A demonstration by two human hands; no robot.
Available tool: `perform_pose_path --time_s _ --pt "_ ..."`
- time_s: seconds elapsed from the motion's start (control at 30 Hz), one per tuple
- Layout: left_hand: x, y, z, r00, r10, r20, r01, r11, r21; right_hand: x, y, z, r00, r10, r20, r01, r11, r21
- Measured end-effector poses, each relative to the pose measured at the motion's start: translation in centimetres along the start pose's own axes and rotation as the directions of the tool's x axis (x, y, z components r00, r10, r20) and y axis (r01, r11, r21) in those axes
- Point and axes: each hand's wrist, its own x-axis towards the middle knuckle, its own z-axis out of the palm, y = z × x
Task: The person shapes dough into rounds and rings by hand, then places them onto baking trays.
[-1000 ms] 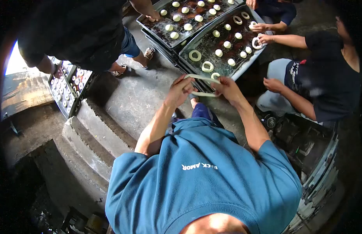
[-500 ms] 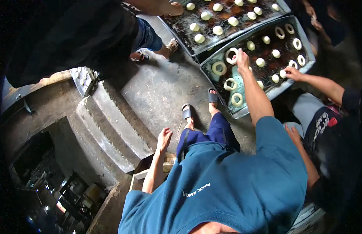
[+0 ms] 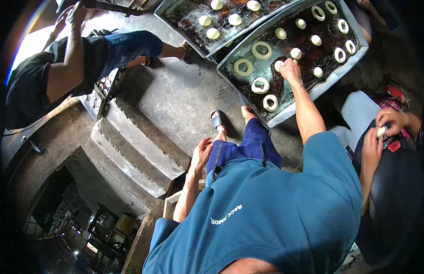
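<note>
My right hand [image 3: 290, 71] reaches over the dark, floured tray [image 3: 292, 110], its fingers closed on a pale dough ball [image 3: 279, 66]. Beside it on the tray sits another dough ball [image 3: 296, 53]. Several dough rings lie to the left, among them a large ring [image 3: 261, 50] and a ring [image 3: 270, 103] near the lower corner. More balls and rings are on the tray's right side. My left hand [image 3: 202, 151] hangs low beside my left thigh, its fingers curled; whether anything is in them is hidden.
A second tray [image 3: 202, 49] with dough balls adjoins at the top. At the right a co-worker's hands [image 3: 381, 132] hold a small dough piece. Another person [image 3: 74, 59] is at the upper left. Concrete steps [image 3: 138, 141] and a dark opening are on the left.
My right hand has left the ring it was at and is now on a dough ball. The co-worker's hand has withdrawn from the tray. The person at the upper left has moved, arms now raised.
</note>
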Motion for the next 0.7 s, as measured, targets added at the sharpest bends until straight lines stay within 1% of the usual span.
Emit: perform_pose_path --time_s 0.03,0.07,0.1,0.13,0.17,0.2,0.23,0.27,0.3,0.33,0.37,0.4,0.43,0.47,0.5,0.57,0.6,0.67,0.7 --pt "0.9 0.6 0.1 0.998 0.07 0.001 -0.07 0.997 0.013 -0.4 0.5 1.0 0.993 -0.094 -0.072 0.098 0.994 0.055" --pt "1.8 1.1 0.2 0.991 0.136 0.004 -0.137 0.99 0.027 -1.1 -0.1 1.1 0.997 -0.07 -0.018 0.072 0.98 0.186" --pt "2.2 3.3 0.6 0.987 0.162 -0.002 -0.161 0.985 0.057 -2.3 -0.9 1.4 0.998 -0.05 0.04 0.035 0.949 0.312" --pt "2.5 5.4 0.9 0.979 0.204 0.009 -0.204 0.971 0.123 -3.5 -1.3 1.9 0.997 -0.077 -0.015 0.077 0.908 0.412" --pt "3.3 7.1 1.4 0.961 0.277 -0.003 -0.27 0.938 0.219 -4.6 -1.9 2.6 0.997 -0.079 0.02 0.054 0.825 0.562" --pt "3.5 9.1 2.0 0.941 0.337 -0.018 -0.321 0.911 0.26 -6.3 -3.3 2.3 0.989 -0.062 0.135 -0.057 0.68 0.731" --pt "3.4 11.4 2.5 0.921 0.389 -0.021 -0.369 0.887 0.28 -8.8 -5.2 1.3 0.966 -0.075 0.246 -0.177 0.5 0.848" --pt "3.6 12.9 3.2 0.898 0.438 -0.033 -0.423 0.883 0.206 -11.5 -7.0 -0.5 0.932 -0.13 0.339 -0.263 0.402 0.877" --pt "3.6 14.1 3.8 0.894 0.448 -0.03 -0.432 0.877 0.211 -14.6 -8.8 -2.7 0.886 -0.2 0.419 -0.351 0.304 0.886" --pt "3.6 15.4 4.2 0.898 0.439 -0.022 -0.437 0.897 0.067 -17.4 -10.6 -4.9 0.853 -0.228 0.47 -0.423 0.227 0.877" --pt "2.9 16.2 4.1 0.902 0.433 -0.009 -0.432 0.898 -0.08 -19.7 -11.7 -6.1 0.845 -0.296 0.445 -0.424 0.134 0.895" --pt "1.6 16.9 3.5 0.893 0.45 -0.006 -0.449 0.89 -0.078 -21.8 -12.6 -7.0 0.854 -0.303 0.423 -0.422 0.071 0.904" --pt "0.2 17.7 3.0 0.887 0.459 0.047 -0.454 0.886 -0.092 -23.6 -13.3 -8.0 0.865 -0.31 0.396 -0.413 0.011 0.911" --pt "-0.8 18.2 2.5 0.877 0.471 0.101 -0.461 0.881 -0.107 -25.2 -13.8 -8.9 0.881 -0.312 0.356 -0.37 0.014 0.929" --pt "-1.5 18.1 2.1 0.863 0.493 0.106 -0.483 0.869 -0.111 -26.5 -14.3 -9.4 0.907 -0.303 0.291 -0.283 0.071 0.956" --pt "-3.0 17.4 1.5 0.811 0.585 0.028 -0.573 0.802 -0.169 -28.8 -15.6 -10.3 0.931 -0.276 0.239 -0.219 0.102 0.97" --pt "-3.5 16.9 1.2 0.801 0.598 0.024 -0.586 0.792 -0.174 -29.5 -16.1 -10.0 0.933 -0.28 0.225 -0.203 0.107 0.973" --pt "-4.4 15.9 0.6 0.827 0.561 0.017 -0.539 0.803 -0.255 -30.3 -17.0 -8.8 0.952 -0.292 0.092 -0.044 0.167 0.985" --pt "-4.8 15.6 0.4 0.838 0.545 0.003 -0.518 0.799 -0.306 -30.7 -17.5 -9.1 0.945 -0.317 0.083 -0.025 0.185 0.982"
